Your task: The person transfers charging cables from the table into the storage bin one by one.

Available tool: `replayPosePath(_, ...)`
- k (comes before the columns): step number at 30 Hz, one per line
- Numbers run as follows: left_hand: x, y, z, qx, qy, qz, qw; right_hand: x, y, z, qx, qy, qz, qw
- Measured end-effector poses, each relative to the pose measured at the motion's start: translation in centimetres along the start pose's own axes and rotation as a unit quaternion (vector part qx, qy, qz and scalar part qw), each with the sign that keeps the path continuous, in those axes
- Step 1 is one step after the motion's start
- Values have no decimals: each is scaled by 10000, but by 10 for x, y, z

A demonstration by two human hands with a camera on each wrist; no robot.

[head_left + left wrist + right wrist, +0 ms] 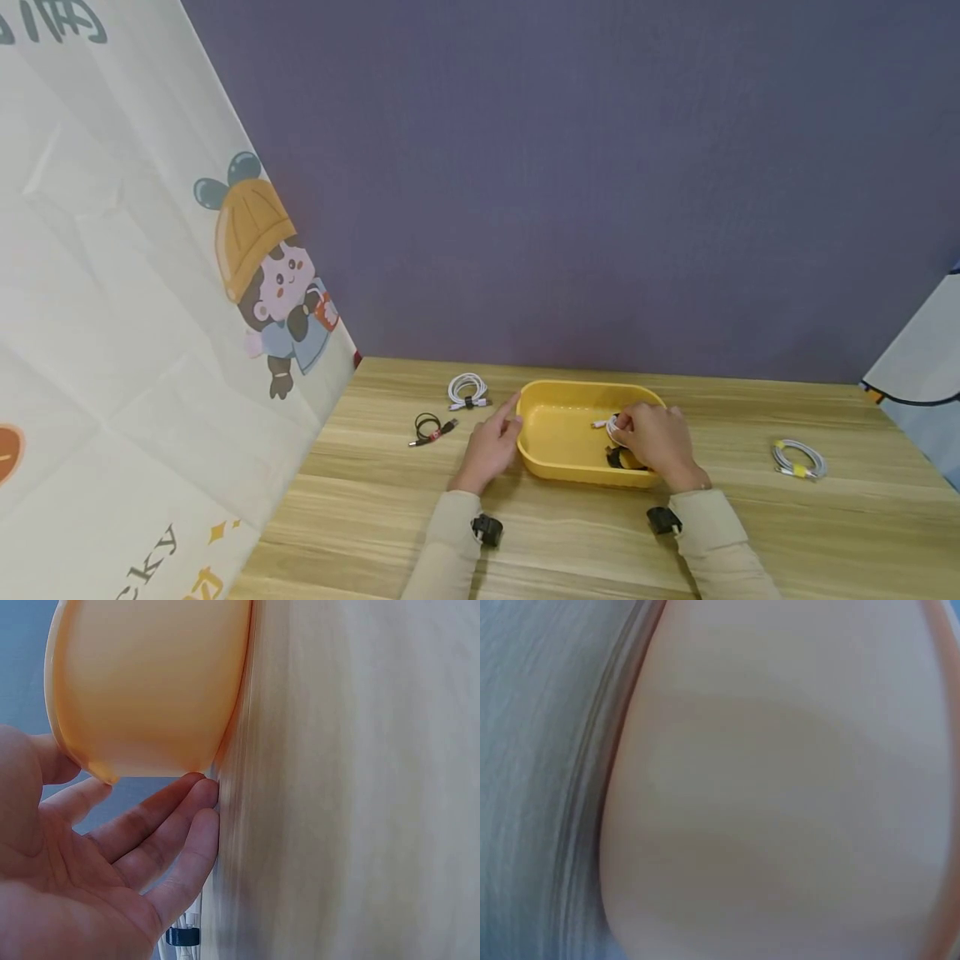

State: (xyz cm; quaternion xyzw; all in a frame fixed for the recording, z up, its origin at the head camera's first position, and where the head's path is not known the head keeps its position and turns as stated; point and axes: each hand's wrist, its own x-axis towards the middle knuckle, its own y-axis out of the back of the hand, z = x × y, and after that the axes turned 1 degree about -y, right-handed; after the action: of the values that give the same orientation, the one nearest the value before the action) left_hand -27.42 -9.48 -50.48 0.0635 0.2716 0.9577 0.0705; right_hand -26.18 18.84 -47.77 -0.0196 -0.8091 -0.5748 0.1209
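A yellow plastic basket point(558, 472) stands on the wooden table. My left hand point(491, 446) rests against its left end; in the left wrist view the fingers point(161, 832) are nearly straight, with the fingertips at the basket's wall and the thumb by the rim. Reaching in over the right end, my right hand point(658, 437) pinches a coiled white cable point(612, 427) whose plug points left. Below that cable lies a black cable point(617, 457) inside the basket, partly covered by the hand. Only the basket's outer wall point(780, 787) and the table show in the right wrist view.
Left of the basket lie a coiled white cable point(467, 389) with a black tie and a small black cable point(430, 429). Far to the right is another coiled white cable point(799, 460) with yellow ties. A dark blue panel point(600, 183) rises behind the table point(585, 550).
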Motion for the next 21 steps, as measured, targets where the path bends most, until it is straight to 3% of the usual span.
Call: replayPosePath(21,0,1,-1,159,29,4,9999,0,6,0,183,51,-232,9996)
